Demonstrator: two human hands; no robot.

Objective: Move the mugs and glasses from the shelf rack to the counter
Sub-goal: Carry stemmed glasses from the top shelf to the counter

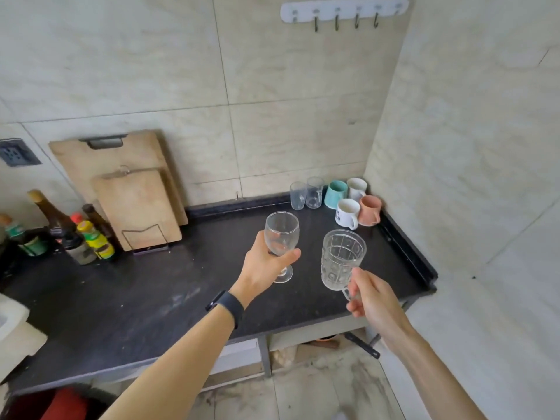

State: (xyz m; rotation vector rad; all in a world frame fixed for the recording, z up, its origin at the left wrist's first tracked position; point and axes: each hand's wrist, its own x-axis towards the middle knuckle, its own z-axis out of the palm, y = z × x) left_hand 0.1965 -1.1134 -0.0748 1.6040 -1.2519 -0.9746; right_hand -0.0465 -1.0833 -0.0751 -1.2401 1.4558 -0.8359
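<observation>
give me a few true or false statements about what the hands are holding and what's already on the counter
1. The left hand holds a stemmed wine glass. True.
2. The right hand is empty. False: it grips a textured glass mug by its handle.
3. Four mugs stand in the counter's far right corner. True: a teal mug, a peach mug and two white mugs.
4. The two clear tumblers lie on their sides. False: they stand upright beside the teal mug.
5. Both cutting boards lie flat on the counter. False: they lean against the wall.
</observation>
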